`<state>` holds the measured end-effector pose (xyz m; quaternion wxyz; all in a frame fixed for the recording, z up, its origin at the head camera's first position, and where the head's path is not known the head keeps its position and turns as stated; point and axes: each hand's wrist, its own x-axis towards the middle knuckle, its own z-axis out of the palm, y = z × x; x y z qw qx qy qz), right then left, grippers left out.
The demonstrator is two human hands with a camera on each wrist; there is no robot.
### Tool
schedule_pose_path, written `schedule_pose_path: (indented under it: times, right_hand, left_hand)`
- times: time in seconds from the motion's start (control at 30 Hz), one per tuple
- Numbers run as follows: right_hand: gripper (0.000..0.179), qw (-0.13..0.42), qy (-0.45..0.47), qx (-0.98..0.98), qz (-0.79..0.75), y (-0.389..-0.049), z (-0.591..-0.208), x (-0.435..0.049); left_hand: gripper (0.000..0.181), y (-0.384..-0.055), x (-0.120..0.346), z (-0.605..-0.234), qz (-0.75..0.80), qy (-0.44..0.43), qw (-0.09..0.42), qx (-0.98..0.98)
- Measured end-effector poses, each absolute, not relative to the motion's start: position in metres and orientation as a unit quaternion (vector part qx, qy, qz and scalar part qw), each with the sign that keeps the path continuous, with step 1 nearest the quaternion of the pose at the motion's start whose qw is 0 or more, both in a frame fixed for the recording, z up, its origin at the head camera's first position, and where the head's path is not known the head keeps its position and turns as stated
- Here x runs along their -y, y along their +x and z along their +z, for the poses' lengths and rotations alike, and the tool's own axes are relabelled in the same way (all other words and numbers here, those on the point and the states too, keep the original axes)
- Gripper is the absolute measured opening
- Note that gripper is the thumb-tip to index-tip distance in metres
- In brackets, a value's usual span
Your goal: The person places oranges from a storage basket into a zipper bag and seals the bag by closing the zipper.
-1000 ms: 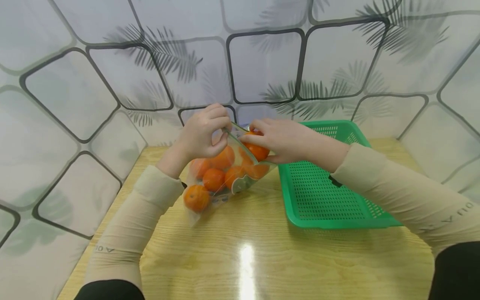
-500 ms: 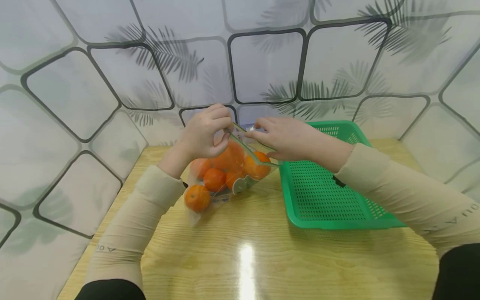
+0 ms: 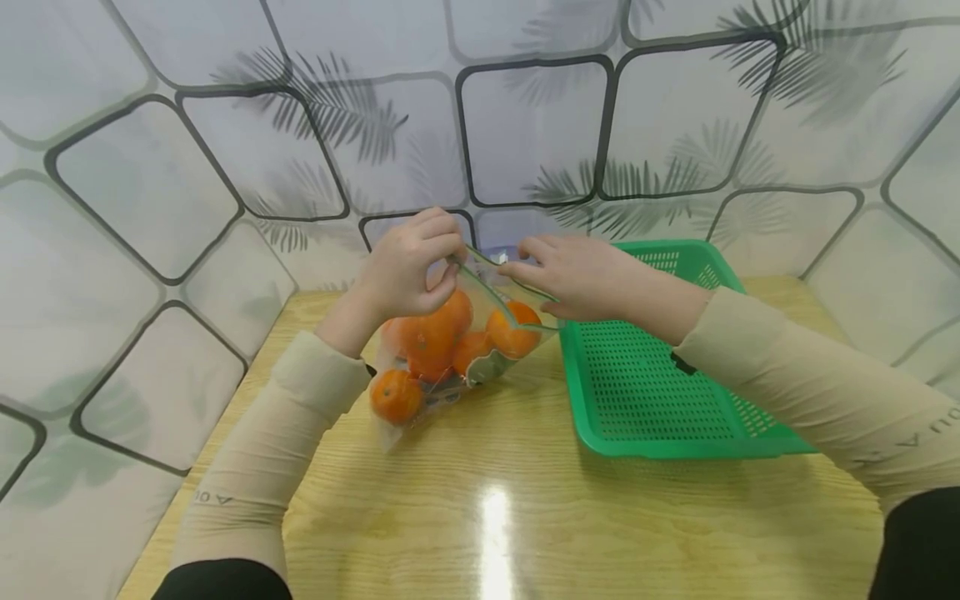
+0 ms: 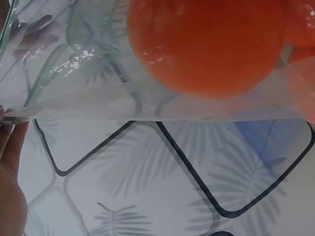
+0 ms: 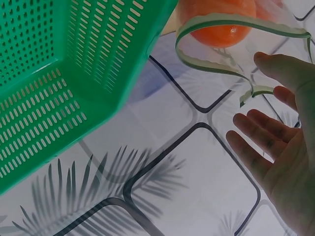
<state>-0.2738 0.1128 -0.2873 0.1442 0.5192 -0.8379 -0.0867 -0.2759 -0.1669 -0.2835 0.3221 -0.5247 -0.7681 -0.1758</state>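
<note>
In the head view a clear zip bag (image 3: 486,367) with a green-edged mouth holds several oranges (image 3: 513,331). One orange (image 3: 396,397) lies in its near left corner. My left hand (image 3: 417,260) pinches the upper left end of the bag's mouth; the left wrist view shows part of that hand (image 4: 11,184) at the edge of the clear film (image 4: 93,101). On the mouth's right side is my right hand (image 3: 570,275), with no orange in it. The right wrist view has this hand (image 5: 283,142) with loosely spread fingers beside the open bag rim (image 5: 216,20).
A green perforated plastic basket (image 3: 592,437) stands to the right of the bag, partly under my right forearm. Both rest on a light wooden table (image 3: 420,508). A patterned wall covering (image 3: 532,133) rises behind and at the sides.
My right hand let go of an orange, which dropped into the bag, and the hand drew back slightly to the right. Oranges inside shifted leftward. The left hand kept its pinch.
</note>
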Motion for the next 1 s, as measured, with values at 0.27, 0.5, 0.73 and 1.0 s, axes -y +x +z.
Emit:
schedule_pose_path:
  times: [0.27, 0.5, 0.73, 1.0]
  right_hand:
    - [0.055, 0.155, 0.527, 0.832, -0.079, -0.2751, -0.2906, -0.1109]
    - [0.064, 0.104, 0.494, 0.858, -0.102, -0.2758, -0.2881, -0.1073]
    - [0.064, 0.102, 0.500, 0.853, -0.106, -0.2783, -0.2874, -0.1092]
    - [0.056, 0.111, 0.501, 0.851, -0.111, -0.2799, -0.2874, -0.1083]
  left_hand:
    - [0.012, -0.2743, 0.1661, -0.2843, -0.176, -0.520, 0.322, 0.771]
    - [0.011, -0.2759, 0.1646, -0.2804, -0.189, -0.532, 0.329, 0.757]
    - [0.012, -0.2751, 0.1662, -0.2777, -0.210, -0.530, 0.333, 0.751]
    - [0.012, -0.2725, 0.1688, -0.2745, -0.252, -0.528, 0.338, 0.737]
